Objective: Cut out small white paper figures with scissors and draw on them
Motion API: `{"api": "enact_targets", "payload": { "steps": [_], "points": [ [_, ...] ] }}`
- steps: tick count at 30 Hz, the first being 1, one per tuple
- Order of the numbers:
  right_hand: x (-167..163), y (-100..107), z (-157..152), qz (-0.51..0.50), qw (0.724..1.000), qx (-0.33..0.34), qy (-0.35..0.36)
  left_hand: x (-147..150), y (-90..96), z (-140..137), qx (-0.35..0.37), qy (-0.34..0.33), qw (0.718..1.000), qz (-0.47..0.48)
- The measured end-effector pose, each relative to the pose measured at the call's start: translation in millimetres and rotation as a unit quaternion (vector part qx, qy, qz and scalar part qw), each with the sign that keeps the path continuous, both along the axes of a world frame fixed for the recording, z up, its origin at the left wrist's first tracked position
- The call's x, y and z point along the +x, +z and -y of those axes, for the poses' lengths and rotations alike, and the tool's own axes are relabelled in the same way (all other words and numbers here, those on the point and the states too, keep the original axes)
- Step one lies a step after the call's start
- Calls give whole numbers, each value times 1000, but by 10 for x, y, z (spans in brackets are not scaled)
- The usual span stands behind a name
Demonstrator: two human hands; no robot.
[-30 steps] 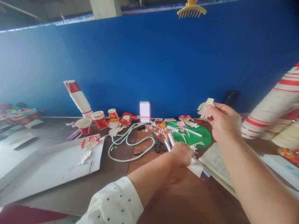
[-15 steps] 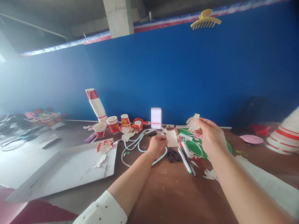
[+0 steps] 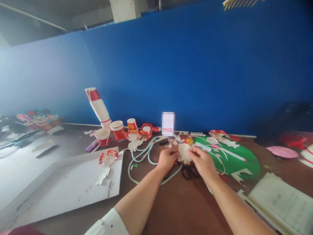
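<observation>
My left hand (image 3: 168,159) pinches the left edge of a small pale paper piece (image 3: 183,150). From the other side my right hand (image 3: 202,160) closes thumb and fingers on the same paper. Its lower edge looks cut into a jagged shape; whether one or two sheets overlap there I cannot tell. Black-handled scissors (image 3: 187,173) lie just below, partly covered by the right hand. Behind the paper is a red and yellow cut cup piece (image 3: 188,141). Left of my hands, a pale blue cable (image 3: 133,174) loops across the brown table (image 3: 168,209).
A green disc (image 3: 253,164) with markers and paper cut-outs lies right, near an open notebook (image 3: 281,195). Red paper cups (image 3: 117,130) and a leaning cup stack (image 3: 100,109) stand at back left. A cardboard sheet (image 3: 66,186) bears a cup-and-paper figure (image 3: 107,158). A blue partition (image 3: 183,65) rises behind.
My right hand has come down and left, bringing its cut paper piece to the paper in my left hand. The view has tilted down and shows more of the notebook and green disc.
</observation>
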State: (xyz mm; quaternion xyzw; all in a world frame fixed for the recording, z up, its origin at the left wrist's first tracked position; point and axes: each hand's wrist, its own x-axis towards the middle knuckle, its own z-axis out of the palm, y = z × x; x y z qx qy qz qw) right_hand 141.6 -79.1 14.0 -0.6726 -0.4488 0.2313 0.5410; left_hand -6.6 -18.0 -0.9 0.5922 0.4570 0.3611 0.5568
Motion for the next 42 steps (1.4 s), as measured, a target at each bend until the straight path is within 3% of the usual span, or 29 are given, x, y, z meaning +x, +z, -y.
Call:
{"api": "enact_targets", "payload": {
  "steps": [4,12,22,28,34,42],
  "points": [
    [20,-9,-1,43,999,-5,-15,-9,-43,-8,-15,-27,999,12],
    [-9,34,50,33,999,-23,-22,-23,-28,24,-20,-43,998,50],
    [-124,65,95,29,997,34,-57,-58,76,119,-17,-68,996,60],
    [-191,46,101,11,998,37,-53,-57,147,178,-35,-45,997,42],
    [-197,10,66,-86,995,54,-25,-46,23,95,-26,-5,997,70],
    [-116,-71,45,-92,995,22,24,-62,-70,23,-4,9,996,88]
  ]
}}
